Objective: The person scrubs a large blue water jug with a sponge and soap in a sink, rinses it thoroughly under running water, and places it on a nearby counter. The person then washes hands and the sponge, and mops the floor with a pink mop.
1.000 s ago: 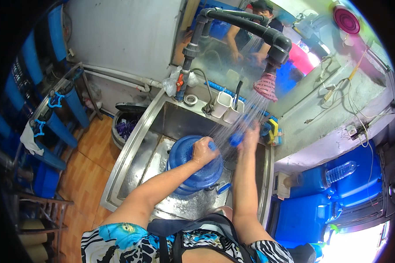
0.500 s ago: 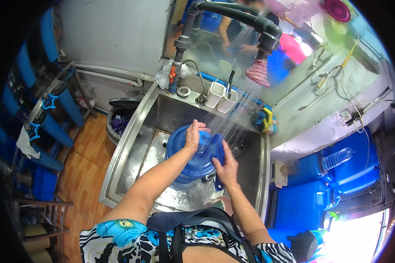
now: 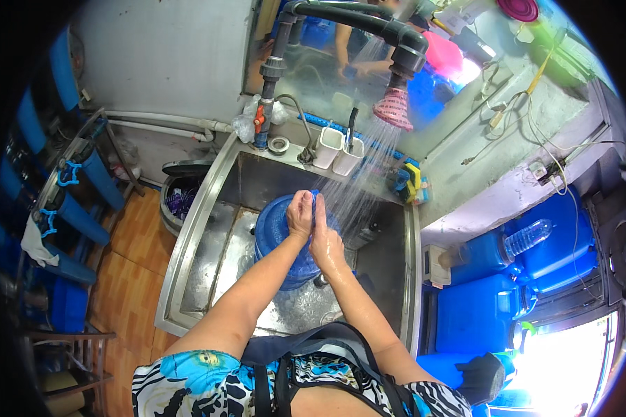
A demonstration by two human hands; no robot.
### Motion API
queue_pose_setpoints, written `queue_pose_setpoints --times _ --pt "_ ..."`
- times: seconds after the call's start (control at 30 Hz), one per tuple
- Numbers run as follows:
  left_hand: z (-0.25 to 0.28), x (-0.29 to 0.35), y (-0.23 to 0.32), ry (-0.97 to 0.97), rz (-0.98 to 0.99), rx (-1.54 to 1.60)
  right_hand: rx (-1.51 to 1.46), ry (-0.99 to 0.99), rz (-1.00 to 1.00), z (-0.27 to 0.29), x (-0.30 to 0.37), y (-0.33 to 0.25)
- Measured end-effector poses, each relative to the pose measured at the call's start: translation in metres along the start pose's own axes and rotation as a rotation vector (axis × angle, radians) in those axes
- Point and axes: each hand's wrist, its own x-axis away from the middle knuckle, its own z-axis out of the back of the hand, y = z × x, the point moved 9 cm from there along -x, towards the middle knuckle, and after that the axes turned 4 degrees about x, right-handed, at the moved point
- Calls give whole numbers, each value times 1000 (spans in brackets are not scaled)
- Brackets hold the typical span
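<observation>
A large round blue water jug (image 3: 274,221) stands in the steel sink (image 3: 209,267). Over its top my two hands meet, fingers pointing away from me. My left hand (image 3: 300,215) is bent inward with its fingers closed. Against it lies my right hand (image 3: 327,244), wet and also closed, thumb side up. A small bit of a blue object (image 3: 316,193) shows between the fingertips; the hands hide the rest, so its kind is unclear. Water falls from a showerhead wrapped in pink printed cloth (image 3: 394,110), just beyond and right of my hands.
Two white holders (image 3: 328,147) with a black-handled tool stand on the sink's back ledge, beside yellow sponges (image 3: 412,179). A pipe with an orange valve handle (image 3: 259,118) rises at the back left. Blue containers (image 3: 476,316) crowd the right; a bin (image 3: 177,201) stands left.
My hands were apart over the jug, the right one at a blue object with a holed end. They have now come together, the right moving left. The whole view has shifted slightly.
</observation>
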Motion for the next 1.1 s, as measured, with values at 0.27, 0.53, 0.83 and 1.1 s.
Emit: queue_pose_setpoints --times 0.27,0.53,0.83,1.1 --pt "-1 11 1 -43 59 -4 -261 -228 69 42 -29 15" --pt "-27 25 76 -536 -438 -580 -1139 405 -520 65 -51 171" --pt "-21 10 111 -486 -470 -465 -948 772 -27 135 -152 135" --pt "11 14 39 -383 745 70 -315 450 -200 95 -271 181"
